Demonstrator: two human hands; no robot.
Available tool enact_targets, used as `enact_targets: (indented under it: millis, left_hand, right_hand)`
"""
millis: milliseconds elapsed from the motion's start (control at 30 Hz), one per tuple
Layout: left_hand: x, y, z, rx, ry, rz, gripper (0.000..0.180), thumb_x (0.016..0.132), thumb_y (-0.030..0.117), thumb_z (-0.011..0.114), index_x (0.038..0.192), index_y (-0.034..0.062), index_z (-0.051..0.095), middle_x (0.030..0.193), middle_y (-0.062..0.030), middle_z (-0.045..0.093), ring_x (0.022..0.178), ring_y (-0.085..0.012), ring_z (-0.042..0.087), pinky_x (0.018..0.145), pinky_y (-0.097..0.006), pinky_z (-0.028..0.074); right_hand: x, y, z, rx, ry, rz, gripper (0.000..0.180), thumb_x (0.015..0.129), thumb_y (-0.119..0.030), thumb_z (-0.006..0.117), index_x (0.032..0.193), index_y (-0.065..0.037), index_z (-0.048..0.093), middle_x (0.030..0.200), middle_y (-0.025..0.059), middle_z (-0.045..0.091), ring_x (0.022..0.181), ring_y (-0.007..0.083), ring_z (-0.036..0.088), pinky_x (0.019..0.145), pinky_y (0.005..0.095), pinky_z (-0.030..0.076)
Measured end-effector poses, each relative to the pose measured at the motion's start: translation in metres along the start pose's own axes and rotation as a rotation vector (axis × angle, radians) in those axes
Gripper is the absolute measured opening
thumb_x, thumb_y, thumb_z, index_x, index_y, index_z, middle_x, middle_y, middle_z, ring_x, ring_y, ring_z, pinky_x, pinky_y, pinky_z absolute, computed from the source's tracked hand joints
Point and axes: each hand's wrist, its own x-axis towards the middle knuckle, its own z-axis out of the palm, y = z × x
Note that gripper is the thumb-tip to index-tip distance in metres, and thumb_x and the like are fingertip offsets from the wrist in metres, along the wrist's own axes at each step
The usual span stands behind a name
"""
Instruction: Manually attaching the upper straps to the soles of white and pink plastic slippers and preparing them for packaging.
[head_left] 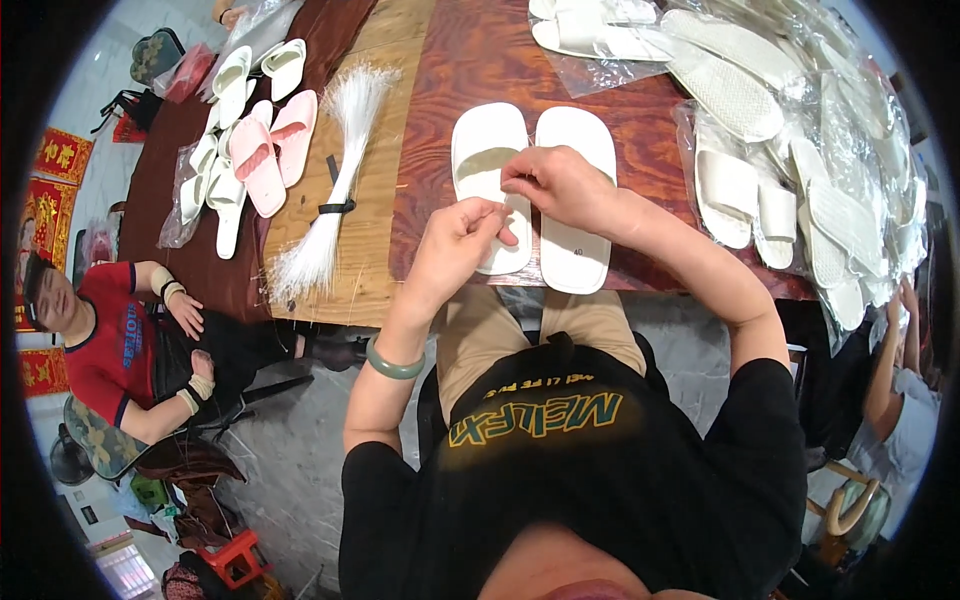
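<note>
Two white slippers, a left one [488,128] and a right one [575,262], lie side by side on the reddish-brown table in front of me. Over the lower part of the left slipper, my left hand [458,243] is closed, thumb and fingers pinched together. My right hand [568,188] crosses above the right slipper, its fingertips pinched near the inner edges of the pair. Whatever the fingertips hold is too small or thin to name. To the left lies a bundle of thin white plastic strands [352,140], bound by a black band [337,207].
Several white slippers in clear plastic bags [728,185] are heaped at the right. White and pink slippers [258,165] sit on a dark brown cloth [160,190] at the left. A seated person [110,340] is beyond the table's left end; another person's arm [885,375] shows at far right.
</note>
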Motion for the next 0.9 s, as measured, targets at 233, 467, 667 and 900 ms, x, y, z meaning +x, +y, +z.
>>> enact_targets:
  millis: [233,467,667,900]
  left_hand:
    - [0.022,-0.004,0.001,0.89,0.367,0.163,0.025,0.085,0.026,0.053,0.078,0.0047,0.065,0.061,-0.0107,0.063,0.058,-0.0254,0.061,0.055,-0.036,0.046]
    - [0.058,-0.009,0.014,1.154,0.515,0.227,0.02,0.083,0.024,0.055,0.077,0.0059,0.062,0.066,-0.0168,0.063,0.062,-0.0347,0.062,0.059,-0.045,0.048]
    - [0.07,-0.014,0.023,1.116,0.551,0.273,0.019,0.082,0.023,0.057,0.075,0.0058,0.062,0.066,-0.0166,0.062,0.063,-0.0343,0.062,0.059,-0.044,0.048]
    - [0.068,-0.013,0.019,1.075,0.577,0.263,0.021,0.083,0.022,0.056,0.073,0.0046,0.061,0.066,-0.0174,0.062,0.064,-0.0361,0.062,0.06,-0.045,0.048]
  right_hand:
    - [0.046,0.027,-0.014,-0.356,0.364,-0.312,0.015,0.082,-0.013,0.057,0.088,-0.002,0.063,0.082,0.0142,0.064,0.077,0.0322,0.06,0.069,0.0389,0.048]
    - [0.096,0.054,-0.033,0.072,-0.367,0.265,0.032,0.081,-0.023,0.058,0.105,-0.004,0.065,0.092,0.0102,0.067,0.08,0.0238,0.062,0.075,0.0315,0.048]
    - [0.101,0.072,-0.026,0.296,-0.342,0.327,0.029,0.08,-0.024,0.063,0.099,-0.003,0.067,0.082,0.0069,0.066,0.069,0.0145,0.058,0.059,0.0275,0.047]
    - [0.105,0.073,-0.021,0.06,-0.128,0.315,0.022,0.075,-0.02,0.065,0.089,-0.003,0.069,0.076,0.0097,0.066,0.066,0.0161,0.061,0.059,0.028,0.047]
